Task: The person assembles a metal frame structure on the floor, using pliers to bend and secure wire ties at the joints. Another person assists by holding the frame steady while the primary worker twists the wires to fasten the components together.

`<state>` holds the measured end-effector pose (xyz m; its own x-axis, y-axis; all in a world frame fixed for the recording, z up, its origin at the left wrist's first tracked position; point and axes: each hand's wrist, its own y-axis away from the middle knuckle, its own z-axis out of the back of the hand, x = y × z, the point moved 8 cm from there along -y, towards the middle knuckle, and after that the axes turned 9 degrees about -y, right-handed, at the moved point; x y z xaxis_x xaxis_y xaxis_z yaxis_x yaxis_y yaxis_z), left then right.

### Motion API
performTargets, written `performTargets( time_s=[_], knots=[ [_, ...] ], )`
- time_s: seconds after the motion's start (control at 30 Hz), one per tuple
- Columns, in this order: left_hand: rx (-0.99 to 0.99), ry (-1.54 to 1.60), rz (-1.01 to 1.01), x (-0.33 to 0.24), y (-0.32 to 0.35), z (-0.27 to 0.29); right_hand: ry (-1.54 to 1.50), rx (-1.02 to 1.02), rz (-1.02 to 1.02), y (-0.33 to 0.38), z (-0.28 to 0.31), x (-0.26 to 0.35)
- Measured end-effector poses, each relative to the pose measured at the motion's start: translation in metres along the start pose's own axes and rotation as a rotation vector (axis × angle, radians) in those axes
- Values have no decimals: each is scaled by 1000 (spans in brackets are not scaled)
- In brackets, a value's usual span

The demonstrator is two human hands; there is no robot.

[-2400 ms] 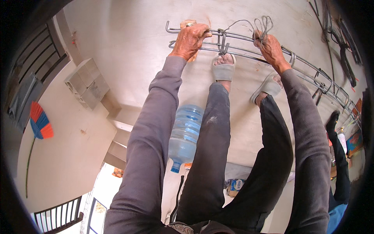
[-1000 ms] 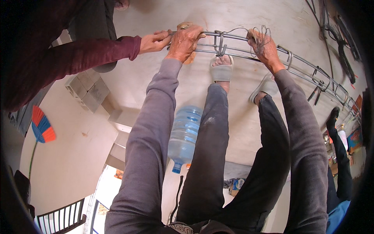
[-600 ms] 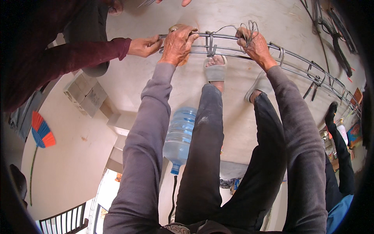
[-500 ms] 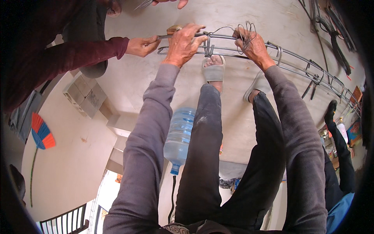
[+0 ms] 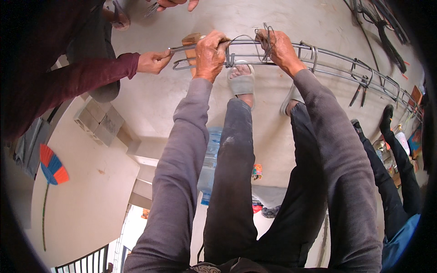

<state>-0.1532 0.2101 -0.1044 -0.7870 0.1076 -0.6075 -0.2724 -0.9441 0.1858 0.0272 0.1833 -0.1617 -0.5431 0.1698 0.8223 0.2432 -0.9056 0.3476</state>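
Note:
A long rebar cage [image 5: 339, 55], made of thin steel bars with bent stirrups, runs across in front of me. My left hand [image 5: 211, 54] is closed around its upper bar, beside a stirrup [image 5: 230, 59] near the left end. Loops of thin tie wire [image 5: 267, 45] are pinched in my right hand [image 5: 281, 51], which is closed at the upper bar. One wire strand arches between my two hands. At the far left end, another person's hand [image 5: 154, 62] grips the tip of the bar. Pincers [image 5: 359, 93] with two dark handles hang on the cage further right.
A wooden block [image 5: 190, 43] lies under the cage's left end. My sandalled foot [image 5: 242, 82] stands just below the bars. Between my left arm and leg is a blue water bottle [image 5: 210, 166]. Dark bars [image 5: 387, 43] lie at upper right; a broom [image 5: 52, 166] is at left.
The cage and both my hands have shifted slightly left in view. My left hand's fingers, stretched toward the stirrup before, are now curled around the bar. The wooden block shows more.

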Motion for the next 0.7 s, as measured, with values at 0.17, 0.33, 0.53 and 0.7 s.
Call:
performTargets(
  time_s=[0.17, 0.33, 0.53, 0.7],
  knots=[
    [-10, 9, -1, 6, 3, -4, -36, -50, -26, 0, 4, 4],
    [49, -63, -18, 1, -1, -17, 14, -92, -9, 4, 8, -9],
    [17, -90, 63, 11, 3, -9, 120, -434, 195, 40, 33, 37],
    [-5, -127, 124, 11, 5, -14, -133, -219, 75, 127, 63, 38]
  ],
)
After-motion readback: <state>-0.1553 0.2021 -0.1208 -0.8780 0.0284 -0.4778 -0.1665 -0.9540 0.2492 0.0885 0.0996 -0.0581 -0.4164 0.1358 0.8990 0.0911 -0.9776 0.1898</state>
